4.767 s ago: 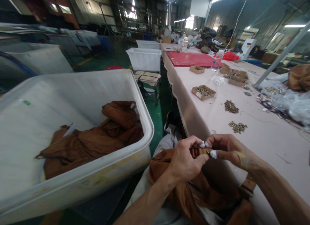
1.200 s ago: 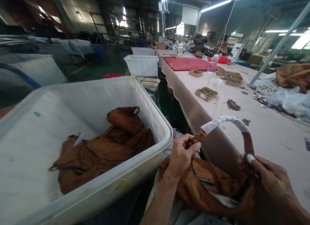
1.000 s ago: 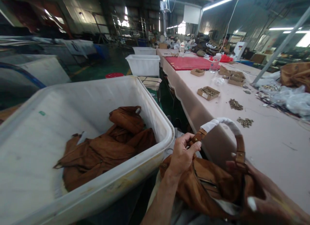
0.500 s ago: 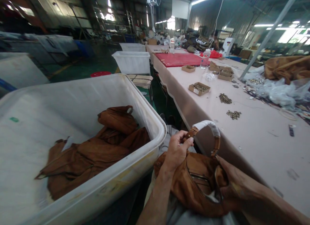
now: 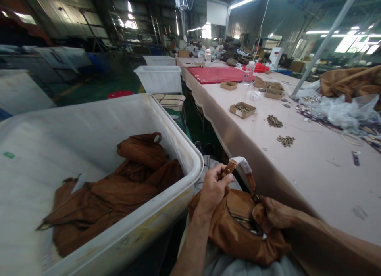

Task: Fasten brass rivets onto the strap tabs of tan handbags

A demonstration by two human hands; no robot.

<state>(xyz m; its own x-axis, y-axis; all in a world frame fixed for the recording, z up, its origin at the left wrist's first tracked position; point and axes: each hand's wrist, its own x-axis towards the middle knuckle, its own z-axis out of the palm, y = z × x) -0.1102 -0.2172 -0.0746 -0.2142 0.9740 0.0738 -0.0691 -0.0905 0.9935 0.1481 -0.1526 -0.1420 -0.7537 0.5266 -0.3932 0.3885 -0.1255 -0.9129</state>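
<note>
A brown handbag (image 5: 238, 232) with an open zip rests on my lap. Its short handle (image 5: 243, 165) is partly wrapped in white material and arches above the bag. My left hand (image 5: 214, 186) is closed on the left end of this handle, where a small metal stud shows on a brown tab. At the bag's right side, near the other handle end, my right hand (image 5: 275, 213) is closed on the brown material, with its fingertips partly hidden by the bag.
On my left a large white bin (image 5: 196, 165) holds several brown bags (image 5: 119, 188). The long table (image 5: 315, 181) on my right carries small piles of metal studs (image 5: 285, 141), a cardboard box (image 5: 242, 110) of studs, a water bottle (image 5: 249, 73) and a red board (image 5: 218, 74).
My right hand has come up and closer to the bag's right handle end. The handle has tilted and lowered toward the left. My left hand keeps its hold.
</note>
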